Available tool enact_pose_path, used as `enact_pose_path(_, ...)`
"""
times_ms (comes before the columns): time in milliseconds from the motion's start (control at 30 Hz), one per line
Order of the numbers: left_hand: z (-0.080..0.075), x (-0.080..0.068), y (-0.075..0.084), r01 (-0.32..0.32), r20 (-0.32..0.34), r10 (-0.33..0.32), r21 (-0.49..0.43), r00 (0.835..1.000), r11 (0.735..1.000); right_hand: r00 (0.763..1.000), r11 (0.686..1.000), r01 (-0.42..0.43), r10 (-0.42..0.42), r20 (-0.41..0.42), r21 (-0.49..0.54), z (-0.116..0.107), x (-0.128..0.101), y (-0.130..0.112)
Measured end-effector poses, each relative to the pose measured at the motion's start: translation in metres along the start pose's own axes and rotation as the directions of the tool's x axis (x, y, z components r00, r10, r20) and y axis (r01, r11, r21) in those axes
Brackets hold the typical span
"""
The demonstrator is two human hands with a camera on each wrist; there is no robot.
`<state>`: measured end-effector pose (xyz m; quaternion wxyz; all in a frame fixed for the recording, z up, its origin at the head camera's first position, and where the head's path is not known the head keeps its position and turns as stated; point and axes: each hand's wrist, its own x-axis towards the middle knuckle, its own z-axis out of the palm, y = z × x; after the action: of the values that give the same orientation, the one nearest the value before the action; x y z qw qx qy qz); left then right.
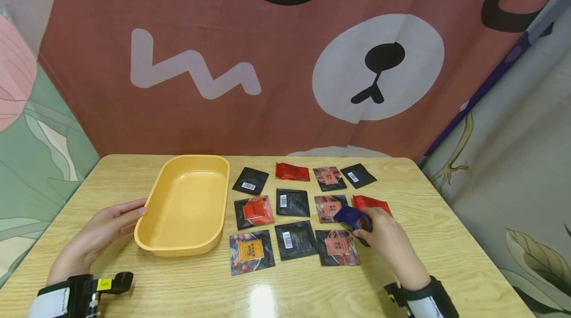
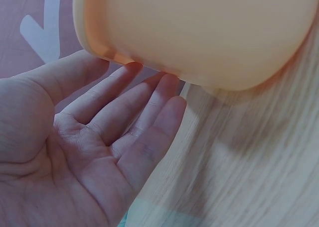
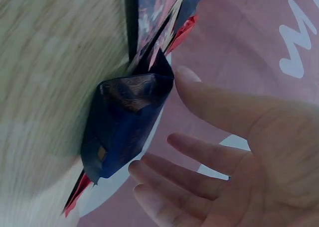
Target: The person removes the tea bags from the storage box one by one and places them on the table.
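On the table's left half sits a yellow rectangular tray (image 1: pixel 187 250) with nothing inside it. My left hand (image 1: pixel 109 224) rests its fingertips against the tray's left rim, fingers nearly straight; the left wrist view has them along the edge of the tray (image 2: pixel 209 48). With thumb and fingers at its edges, my right hand (image 1: pixel 385 234) pinches a dark blue sachet (image 1: pixel 352 218), which looks bent in the right wrist view. That sachet overlaps a pink-and-black sachet (image 1: pixel 325 207) in the head view. Just behind the right hand lies a red sachet (image 1: pixel 369 203), partly covered by the fingers.
Several flat sachets lie in rough rows between tray and right hand, among them a yellow-labelled one (image 1: pixel 252 252), a black one with a barcode (image 1: pixel 296 240) and a red one (image 1: pixel 292 172). A bear-print curtain (image 1: pixel 200 125) hangs behind the wooden table (image 1: pixel 303 293).
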<state>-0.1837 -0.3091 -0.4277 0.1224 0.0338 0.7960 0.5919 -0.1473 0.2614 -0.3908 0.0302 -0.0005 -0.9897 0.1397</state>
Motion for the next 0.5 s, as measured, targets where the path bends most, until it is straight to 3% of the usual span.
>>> enact_pose_path(500, 0.0000, 0.0007, -0.0010, 0.014, -0.007, -0.014, -0.007, 1.000, 1.000, 0.998, 1.000, -0.006, 0.008, 0.062, -0.027, 0.0054, 0.0024, 0.0080)
